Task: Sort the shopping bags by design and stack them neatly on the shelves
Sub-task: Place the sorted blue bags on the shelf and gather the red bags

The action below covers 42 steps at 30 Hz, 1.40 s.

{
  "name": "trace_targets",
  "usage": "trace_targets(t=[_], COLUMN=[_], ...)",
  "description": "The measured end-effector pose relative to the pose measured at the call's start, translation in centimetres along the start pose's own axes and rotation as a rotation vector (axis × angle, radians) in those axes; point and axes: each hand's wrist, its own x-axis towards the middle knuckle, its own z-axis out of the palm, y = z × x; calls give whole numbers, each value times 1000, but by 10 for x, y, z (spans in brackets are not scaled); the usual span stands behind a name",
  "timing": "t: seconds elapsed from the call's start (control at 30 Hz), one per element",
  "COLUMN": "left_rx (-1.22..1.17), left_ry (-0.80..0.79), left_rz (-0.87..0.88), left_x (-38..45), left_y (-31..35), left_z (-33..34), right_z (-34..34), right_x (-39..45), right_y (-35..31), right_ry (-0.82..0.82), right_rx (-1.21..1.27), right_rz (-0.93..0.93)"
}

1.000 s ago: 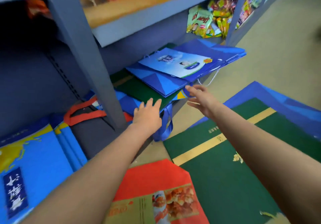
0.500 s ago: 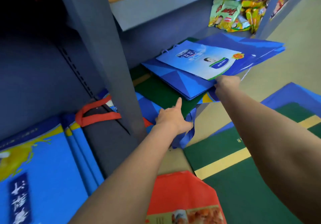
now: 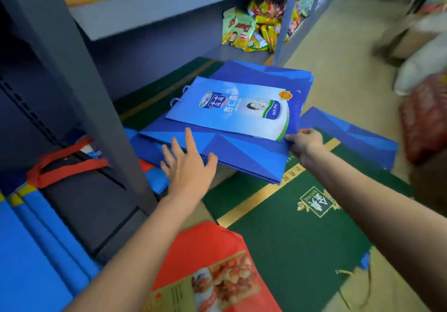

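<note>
Grey metal shelving runs along a shop aisle with a tan floor, and the lowest shelf holds the blue bag stack, a pile of flat blue paper shopping bags that juts out past the shelf edge over the floor. On top of it lies a light-blue printed bag with cord handles toward the back. The right hand pinches the near right corner of the pile, fingers curled around the edge, while the left hand lies spread and flat against the pile's front left edge, holding nothing. These bags look light and fairly stiff, like glossy card, so they probably slide over one another easily; the top bag sits askew and could skate off if the pile is tilted. Gripping both front corners, or one edge with a palm pressed on top, seems the safest hold. Under the pile a dark green bag with a gold stripe lies on the same shelf. The upright post stands just left of the left hand and would block a sideways shift. On the floor lie a green gold-striped bag, another blue bag and a red bag; snack packets fill the shelf's far end.
</note>
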Motion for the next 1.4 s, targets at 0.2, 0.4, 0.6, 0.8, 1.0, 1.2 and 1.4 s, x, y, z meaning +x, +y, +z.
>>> trace_targets(t=[0.2, 0.4, 0.6, 0.8, 1.0, 1.2, 1.4], left_rx=[73, 137, 412, 343, 210, 85, 67], left_ry=[230, -157, -106, -245, -399, -466, -426], left_rz=[426, 416, 455, 540, 156, 175, 367], left_x=[-50, -74, -84, -112, -103, -110, -98], left_y=[3, -9, -29, -25, -21, -35, -63], left_z=[20, 48, 82, 134, 158, 138, 95], right_z=[-118, -242, -235, -217, -211, -234, -243], right_x=[-30, -28, -33, -29, -41, -57, -48], right_y=[-1, 34, 108, 136, 141, 154, 117], right_ry=[3, 27, -38, 61, 46, -28, -149], right_rx=[-111, -730, -791, -718, -948, -896, -1048], right_rz=[0, 289, 552, 343, 249, 313, 241])
